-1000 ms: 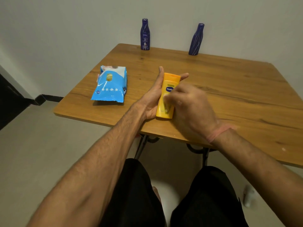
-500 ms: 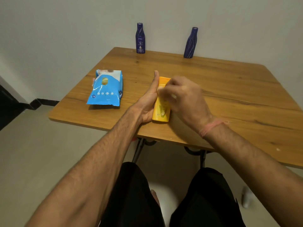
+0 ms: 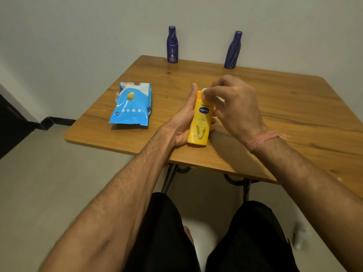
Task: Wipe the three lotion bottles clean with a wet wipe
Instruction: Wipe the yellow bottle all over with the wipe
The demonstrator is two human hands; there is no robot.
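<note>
Two hands [image 3: 182, 122] [image 3: 233, 107] grip yellow bottle [image 3: 200, 124], wipe [image 3: 205, 93] at cap.

The right hand [image 3: 234, 107] covered the cap end of the yellow bottle [image 3: 200, 122], and of the wet wipe [image 3: 205, 92] only white scraps showed between its fingers. The bench [image 3: 294, 107] ran off the right edge. Small print on the wipes packet [image 3: 131, 105] was unreadable — a pale object on the floor [image 3: 299, 237] was too blurred to name.
</note>
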